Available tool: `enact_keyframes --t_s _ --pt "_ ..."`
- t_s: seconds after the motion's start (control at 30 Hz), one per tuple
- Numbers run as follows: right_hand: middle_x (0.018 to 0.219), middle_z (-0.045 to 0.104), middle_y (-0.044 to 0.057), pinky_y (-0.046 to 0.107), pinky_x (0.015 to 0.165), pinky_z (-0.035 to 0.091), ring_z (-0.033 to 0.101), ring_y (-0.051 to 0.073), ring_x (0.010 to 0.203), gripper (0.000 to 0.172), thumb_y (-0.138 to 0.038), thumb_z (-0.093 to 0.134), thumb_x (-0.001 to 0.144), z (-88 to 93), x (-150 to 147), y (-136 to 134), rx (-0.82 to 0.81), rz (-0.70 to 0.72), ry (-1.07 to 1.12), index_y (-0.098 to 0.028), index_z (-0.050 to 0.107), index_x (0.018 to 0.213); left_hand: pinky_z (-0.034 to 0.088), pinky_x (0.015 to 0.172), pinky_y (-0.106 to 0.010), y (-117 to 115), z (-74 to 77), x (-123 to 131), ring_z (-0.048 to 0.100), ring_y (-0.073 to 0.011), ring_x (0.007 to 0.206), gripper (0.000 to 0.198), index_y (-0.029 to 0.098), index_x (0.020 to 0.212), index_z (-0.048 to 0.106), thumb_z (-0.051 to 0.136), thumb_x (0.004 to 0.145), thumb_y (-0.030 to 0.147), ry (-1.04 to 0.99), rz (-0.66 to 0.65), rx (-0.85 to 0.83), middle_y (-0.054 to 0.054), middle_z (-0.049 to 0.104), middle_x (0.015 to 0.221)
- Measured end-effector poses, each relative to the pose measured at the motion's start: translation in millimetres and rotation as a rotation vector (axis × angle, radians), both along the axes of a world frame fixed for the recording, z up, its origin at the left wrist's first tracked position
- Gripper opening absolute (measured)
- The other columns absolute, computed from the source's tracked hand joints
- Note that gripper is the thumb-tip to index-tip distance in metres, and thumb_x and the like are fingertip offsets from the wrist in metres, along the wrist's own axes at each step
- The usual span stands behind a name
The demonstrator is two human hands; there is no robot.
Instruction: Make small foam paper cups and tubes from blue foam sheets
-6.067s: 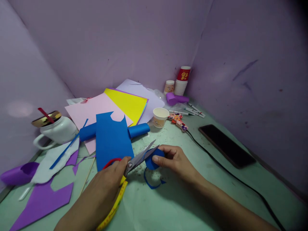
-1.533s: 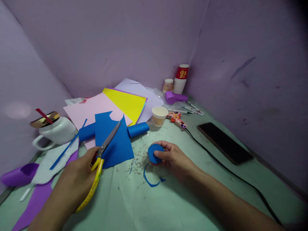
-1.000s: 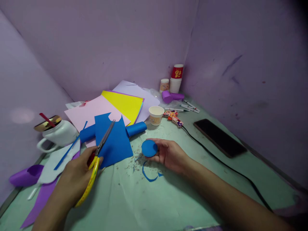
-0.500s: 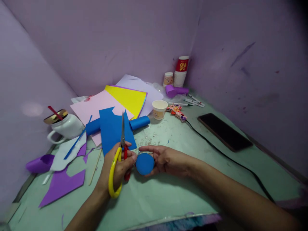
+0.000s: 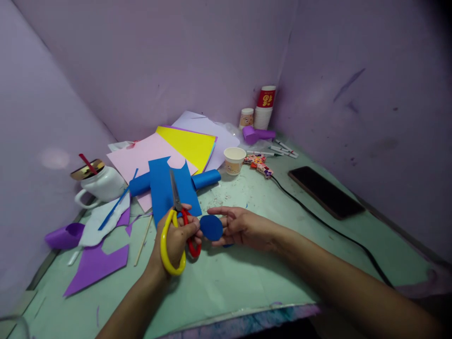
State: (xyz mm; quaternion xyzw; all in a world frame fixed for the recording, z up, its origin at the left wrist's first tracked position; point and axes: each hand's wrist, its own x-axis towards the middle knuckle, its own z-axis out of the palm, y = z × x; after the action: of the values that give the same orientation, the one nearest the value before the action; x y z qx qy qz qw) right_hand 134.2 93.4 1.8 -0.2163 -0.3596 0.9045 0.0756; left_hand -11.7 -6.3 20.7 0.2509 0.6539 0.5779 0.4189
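My left hand is closed round a pair of scissors with one yellow and one red handle, the blades pointing away. Its thumb and fingertips also pinch the left edge of a blue paper circle. My right hand is just right of the circle with fingers stretched apart; its fingertips are partly hidden behind the paper. A bit of blue shows under the right hand's fingers, too small to name. Beyond the left hand lies a blue paper sheet with a round notch cut in its far edge.
Pink paper and yellow paper lie at the back. A paper cup stands near a phone and a black cable. On the left are a white mug, purple scraps and a thin stick.
The blue circle has tilted and risen slightly, with the right hand's fingers opening away from it. The scissors have turned a little to the left. A bit of blue now shows below the right hand.
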Motion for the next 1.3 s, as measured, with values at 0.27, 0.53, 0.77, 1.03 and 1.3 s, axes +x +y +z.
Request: enact_keyframes --t_s 0.27,0.53,0.77,1.03,1.3 --pt "0.065 0.063 0.0 0.028 0.057 0.057 0.061 0.012 0.056 0.033 -0.021 0.075 0.066 -4.1 -4.3 3.8 0.158 -0.096 -0.152 -0.014 0.06 0.095 0.043 0.035 -0.024 4.0 -4.6 -1.5 0.05 -0.0127 0.035 0.061 0.022 0.1 0.04 0.073 0.05 0.03 -0.022 0.068 -0.003 0.009 0.057 0.048" --pt "0.064 0.064 0.002 0.019 0.046 0.049 0.057 0.008 0.047 0.007 -0.015 0.069 0.071 -6.6 -4.8 4.7 0.288 -0.025 -0.22 -0.011 0.066 0.077 0.04 0.033 -0.022 2.4 -4.4 2.6 0.045 -0.0106 0.035 0.054 0.022 0.1 0.043 0.072 0.056 0.03 -0.005 0.012 0.037 0.01 0.053 0.046" --pt "0.053 0.06 -0.001 0.019 0.051 0.054 0.058 0.008 0.045 0.005 -0.009 0.064 0.077 -2.9 -5.7 4.6 0.201 -0.101 -0.214 -0.012 0.063 0.073 0.041 0.035 -0.019 3.0 -7.8 -2.2 0.048 -0.0094 0.038 0.054 0.022 0.101 0.041 0.073 0.057 0.028 0.023 0.061 0.101 0.01 0.055 0.05" --pt "0.054 0.064 0.002 0.019 0.053 0.057 0.062 0.009 0.047 0.01 -0.004 0.059 0.079 -1.0 -7.0 4.3 0.155 -0.146 -0.238 -0.01 0.063 0.073 0.041 0.036 -0.019 2.2 -10.0 -1.3 0.048 -0.0087 0.039 0.055 0.021 0.103 0.042 0.075 0.059 0.028 0.015 0.029 0.122 0.009 0.055 0.053" --pt "0.054 0.066 0.002 0.02 0.054 0.057 0.063 0.01 0.048 0.005 -0.006 0.066 0.071 -2.5 -5.8 1.9 0.145 -0.139 -0.198 -0.01 0.064 0.074 0.042 0.034 -0.022 0.5 -11.0 6.0 0.049 -0.0098 0.04 0.052 0.022 0.102 0.044 0.073 0.06 0.028 -0.009 -0.037 0.107 0.009 0.054 0.058"
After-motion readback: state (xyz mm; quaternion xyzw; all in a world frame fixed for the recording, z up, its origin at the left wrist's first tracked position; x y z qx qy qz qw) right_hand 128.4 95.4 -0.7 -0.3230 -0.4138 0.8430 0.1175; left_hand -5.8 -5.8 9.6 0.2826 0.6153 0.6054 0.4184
